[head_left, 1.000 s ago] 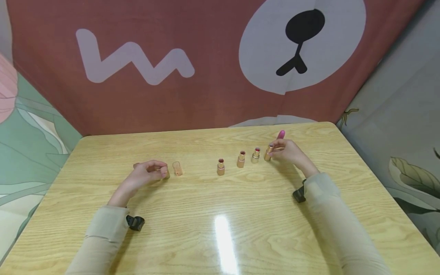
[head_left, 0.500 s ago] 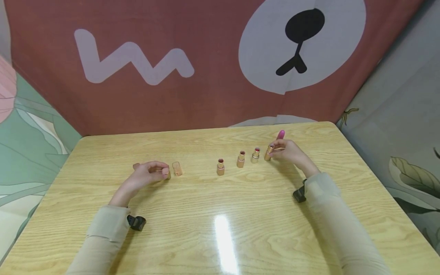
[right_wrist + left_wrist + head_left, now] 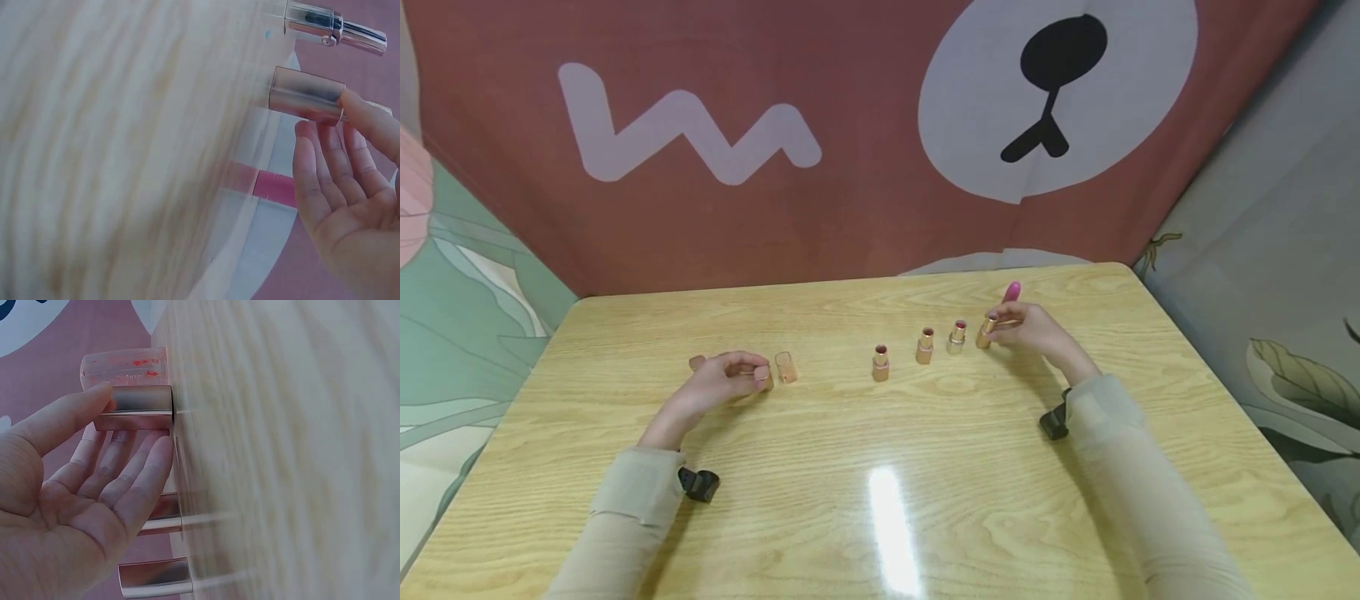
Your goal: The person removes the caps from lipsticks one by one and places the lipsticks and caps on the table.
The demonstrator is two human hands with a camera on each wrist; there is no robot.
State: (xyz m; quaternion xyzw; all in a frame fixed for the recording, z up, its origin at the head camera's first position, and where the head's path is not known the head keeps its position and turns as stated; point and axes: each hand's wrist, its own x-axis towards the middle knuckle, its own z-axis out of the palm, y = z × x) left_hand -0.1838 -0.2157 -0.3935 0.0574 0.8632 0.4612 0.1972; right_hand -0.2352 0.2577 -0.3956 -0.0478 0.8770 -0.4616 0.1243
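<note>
My left hand (image 3: pixel 722 379) pinches a rose-gold lipstick cap (image 3: pixel 134 406) between thumb and fingers, its end right at the tabletop. Just beside it stands a clear cap (image 3: pixel 786 367). Two more metallic caps (image 3: pixel 164 519) (image 3: pixel 156 578) show past the fingers in the left wrist view. On the right, my right hand (image 3: pixel 1030 332) holds an uncapped lipstick (image 3: pixel 303 94) upright by its upper part, thumb against the tube. A bright pink tube (image 3: pixel 1012 292) stands behind that hand, its lower part hidden by the fingers.
Three uncapped lipsticks stand in a slanting row between the hands: one near the middle (image 3: pixel 881 367), another (image 3: pixel 925 348) to its right, and a clear-based one (image 3: pixel 957 340) beside the right hand. A patterned cloth (image 3: pixel 775 225) hangs at the table's back edge.
The cap in my left hand has shifted slightly right, nearer the clear cap. My right hand and the standing lipsticks stay in place.
</note>
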